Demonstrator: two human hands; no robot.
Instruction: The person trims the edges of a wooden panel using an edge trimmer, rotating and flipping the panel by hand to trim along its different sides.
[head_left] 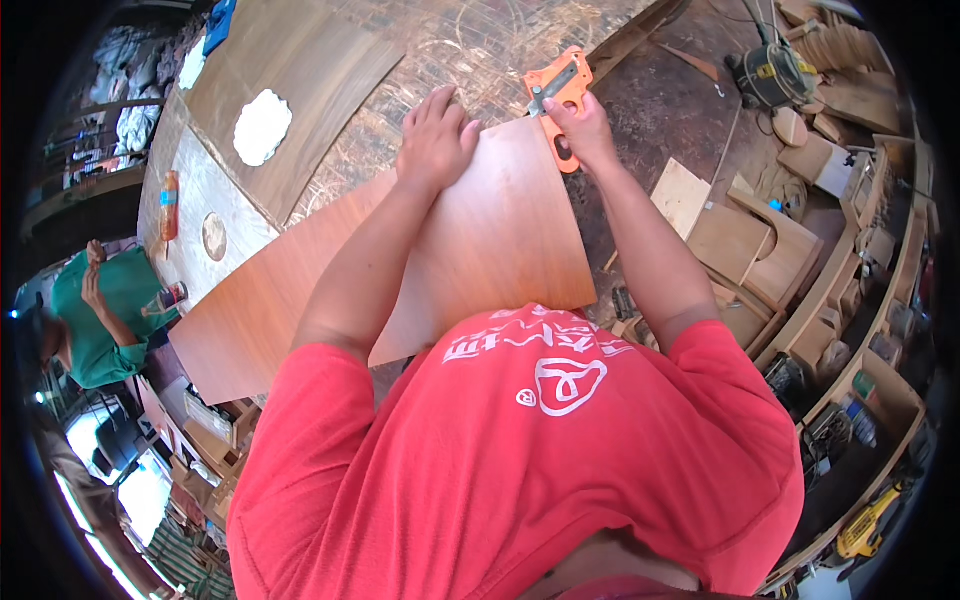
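A thin reddish-brown wood veneer sheet [470, 235] lies across the near side of the workbench [330, 160], its near edge against my body. My left hand [437, 142] rests flat on the sheet's far edge, fingers stretched out and slightly apart, holding nothing. At the sheet's far right corner, my right hand [588, 133] is wrapped round an orange edge trimmer [560, 76] with a grey metal part. The trimmer's lower end touches or overlaps the sheet's right edge; the exact contact is partly hidden by my hand.
Farther left lies a darker wood sheet [330, 85] with a white scalloped piece [263, 127] on it. An orange-capped bottle [169, 205] is near the left edge. Beyond stands a person in green [105, 310]. Wood offcuts [735, 240] and a shop vacuum [775, 75] are at the right.
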